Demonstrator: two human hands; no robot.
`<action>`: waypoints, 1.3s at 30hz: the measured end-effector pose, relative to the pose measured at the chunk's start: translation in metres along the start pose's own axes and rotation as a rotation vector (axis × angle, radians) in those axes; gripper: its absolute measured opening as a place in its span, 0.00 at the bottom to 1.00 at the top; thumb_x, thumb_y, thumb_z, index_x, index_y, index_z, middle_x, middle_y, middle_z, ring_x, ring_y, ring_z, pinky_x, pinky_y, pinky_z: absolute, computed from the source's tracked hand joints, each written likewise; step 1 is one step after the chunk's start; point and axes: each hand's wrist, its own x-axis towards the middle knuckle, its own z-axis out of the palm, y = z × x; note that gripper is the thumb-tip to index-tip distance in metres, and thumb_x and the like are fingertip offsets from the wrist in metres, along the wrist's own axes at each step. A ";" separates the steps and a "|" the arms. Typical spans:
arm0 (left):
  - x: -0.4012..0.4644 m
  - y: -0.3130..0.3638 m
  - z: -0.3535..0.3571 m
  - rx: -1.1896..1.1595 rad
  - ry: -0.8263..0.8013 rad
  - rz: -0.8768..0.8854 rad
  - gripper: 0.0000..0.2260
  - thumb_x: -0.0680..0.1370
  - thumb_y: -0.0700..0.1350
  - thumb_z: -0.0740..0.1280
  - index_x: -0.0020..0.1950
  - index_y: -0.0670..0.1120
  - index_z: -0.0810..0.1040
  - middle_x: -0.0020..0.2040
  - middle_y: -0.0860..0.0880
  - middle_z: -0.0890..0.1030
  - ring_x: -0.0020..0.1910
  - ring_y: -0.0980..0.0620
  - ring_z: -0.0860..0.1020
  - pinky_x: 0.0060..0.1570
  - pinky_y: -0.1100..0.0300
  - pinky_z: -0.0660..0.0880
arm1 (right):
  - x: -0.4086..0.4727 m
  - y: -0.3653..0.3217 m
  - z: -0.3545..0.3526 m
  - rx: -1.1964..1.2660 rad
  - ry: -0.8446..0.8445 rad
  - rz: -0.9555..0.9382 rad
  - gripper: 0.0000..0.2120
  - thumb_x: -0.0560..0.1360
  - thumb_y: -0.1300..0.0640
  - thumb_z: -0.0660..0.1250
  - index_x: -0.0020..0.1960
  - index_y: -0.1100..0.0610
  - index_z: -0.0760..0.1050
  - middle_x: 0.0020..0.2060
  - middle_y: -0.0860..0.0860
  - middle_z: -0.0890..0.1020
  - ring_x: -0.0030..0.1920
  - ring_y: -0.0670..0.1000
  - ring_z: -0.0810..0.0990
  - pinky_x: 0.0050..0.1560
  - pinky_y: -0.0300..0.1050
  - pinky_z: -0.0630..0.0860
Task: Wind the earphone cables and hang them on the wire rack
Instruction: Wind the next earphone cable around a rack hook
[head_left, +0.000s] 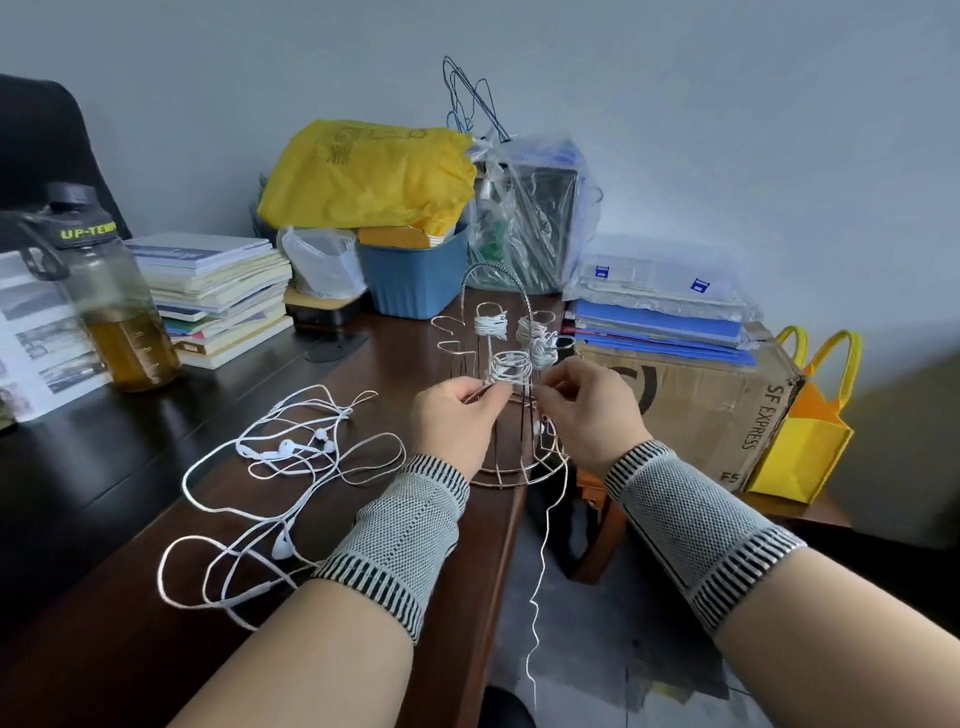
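A copper wire rack (511, 470) stands near the right edge of the dark wooden desk (130, 649). Two wound white cable bundles (491, 325) hang on its upper hooks. A third, partly wound white cable (511, 366) sits on a front hook. My left hand (457, 418) pinches that hook and cable from the left. On the other side my right hand (587, 408) pinches the same cable, whose loose end (537, 577) dangles off the desk edge toward the floor. Several unwound white earphones (283, 452) lie tangled on the desk to the left.
A tinted water bottle (111, 306) and stacked books (218, 291) sit at the left. A blue bin (415, 280), yellow bag (369, 174) and clear plastic bags stand behind the rack. A cardboard box (696, 400) with folders and a yellow tote (802, 441) are at the right.
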 end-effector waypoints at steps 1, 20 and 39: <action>0.001 0.001 -0.004 0.025 -0.001 0.009 0.10 0.72 0.51 0.73 0.37 0.44 0.84 0.25 0.52 0.76 0.27 0.56 0.69 0.32 0.60 0.69 | -0.002 0.000 -0.001 0.039 -0.016 -0.028 0.02 0.76 0.58 0.67 0.45 0.53 0.74 0.36 0.49 0.81 0.34 0.47 0.78 0.35 0.38 0.72; -0.033 0.004 -0.031 0.515 -0.130 0.177 0.12 0.79 0.50 0.64 0.40 0.50 0.84 0.33 0.55 0.82 0.35 0.54 0.79 0.37 0.61 0.73 | -0.023 -0.004 -0.006 0.770 -0.098 0.214 0.08 0.73 0.69 0.69 0.41 0.59 0.81 0.40 0.62 0.81 0.43 0.57 0.74 0.48 0.53 0.73; -0.040 0.020 -0.033 0.483 -0.315 0.076 0.20 0.81 0.57 0.57 0.40 0.50 0.83 0.40 0.52 0.85 0.43 0.53 0.83 0.54 0.53 0.78 | -0.019 -0.011 -0.009 0.503 -0.084 0.086 0.04 0.74 0.64 0.71 0.41 0.58 0.82 0.36 0.56 0.84 0.33 0.48 0.77 0.39 0.41 0.77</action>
